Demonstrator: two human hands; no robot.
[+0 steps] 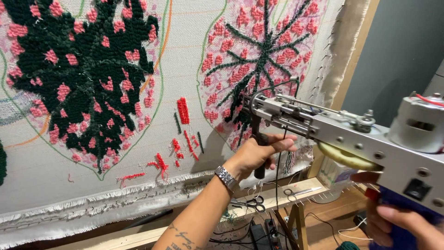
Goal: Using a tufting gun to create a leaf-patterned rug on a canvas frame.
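Tufting gun [333, 127] of brushed matt metal at 3 o'clock, its blue grip [400, 231] soft-looking at 5 o'clock, woven cloth [185, 60] with rough looped yarn at 11 o'clock, pale bare wood frame [296, 194], glossy steel watch band [227, 178]
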